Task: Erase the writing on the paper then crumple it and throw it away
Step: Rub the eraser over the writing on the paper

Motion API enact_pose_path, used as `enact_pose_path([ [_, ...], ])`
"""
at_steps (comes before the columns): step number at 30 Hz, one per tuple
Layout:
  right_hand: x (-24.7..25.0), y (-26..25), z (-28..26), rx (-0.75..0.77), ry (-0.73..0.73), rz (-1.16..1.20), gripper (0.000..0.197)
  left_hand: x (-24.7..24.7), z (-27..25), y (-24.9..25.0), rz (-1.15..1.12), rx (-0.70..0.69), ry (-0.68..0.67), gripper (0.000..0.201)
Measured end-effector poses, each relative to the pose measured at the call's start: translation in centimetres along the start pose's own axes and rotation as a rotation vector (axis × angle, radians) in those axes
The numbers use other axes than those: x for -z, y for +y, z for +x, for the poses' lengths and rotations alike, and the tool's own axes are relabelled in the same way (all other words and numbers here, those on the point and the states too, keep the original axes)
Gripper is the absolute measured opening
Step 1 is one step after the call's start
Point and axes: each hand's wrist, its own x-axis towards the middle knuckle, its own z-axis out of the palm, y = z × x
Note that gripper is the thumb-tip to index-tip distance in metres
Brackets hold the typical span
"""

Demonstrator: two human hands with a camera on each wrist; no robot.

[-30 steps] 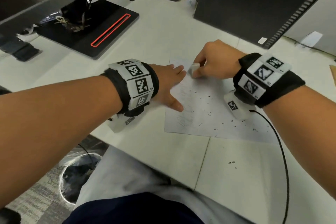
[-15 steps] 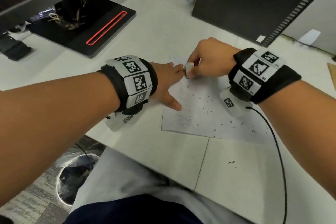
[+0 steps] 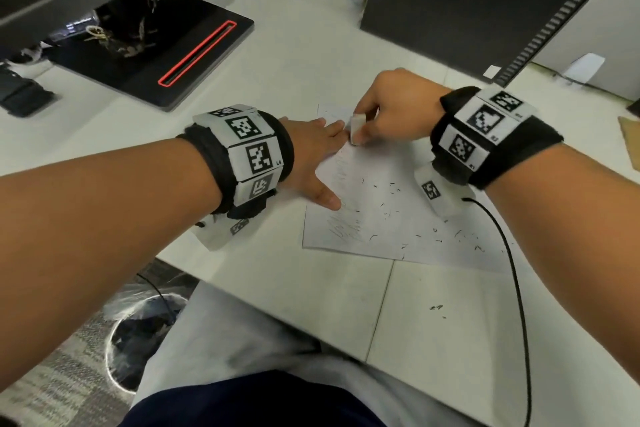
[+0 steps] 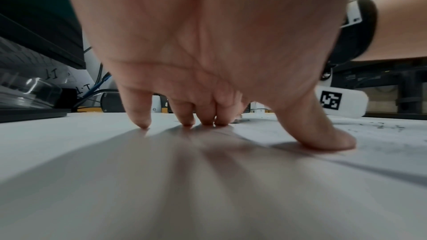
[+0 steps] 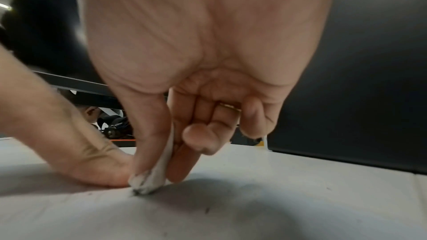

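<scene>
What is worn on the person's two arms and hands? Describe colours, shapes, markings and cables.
Both forearms are bare, without sleeves. Each wrist wears a black fabric band carrying white rectangular plates printed with black square code patterns. A white rounded camera unit bearing the same sort of marker hangs under each wrist. A thin black cable trails from the right unit. The right hand wears a ring.

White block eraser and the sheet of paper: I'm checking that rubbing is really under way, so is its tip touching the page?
Touching: the right wrist view shows the white block eraser's smudged tip on the paper.
</scene>
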Motion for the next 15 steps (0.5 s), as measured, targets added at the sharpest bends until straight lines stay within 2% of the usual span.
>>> enact_pose_path([
  [4,-0.7,-0.6,-1.1,0.028,-0.016,-0.046,0.019,0.0,0.2,-0.1,-0.002,0.004,-0.008,0.115],
  [8,-1.9,-1.4,-4.5,0.128,-0.177,-0.09,0.027,0.0,0.0,0.0,0.006,0.004,-0.01,0.115],
  [11,-1.5,-1.4,-5.4,0.128,-0.316,-0.048,0.013,0.0,-0.1,0.0,0.006,-0.003,-0.002,0.115],
  [13,-1.0,-1.1,-4.4,0.099,-0.314,-0.029,0.005,0.0,0.0,0.0,-0.003,-0.004,-0.002,0.116],
  [15,-0.3,-0.3,-2.4,0.056,-0.224,-0.02,0.01,0.1,0.0,0.0,0.001,-0.003,-0.011,0.116],
])
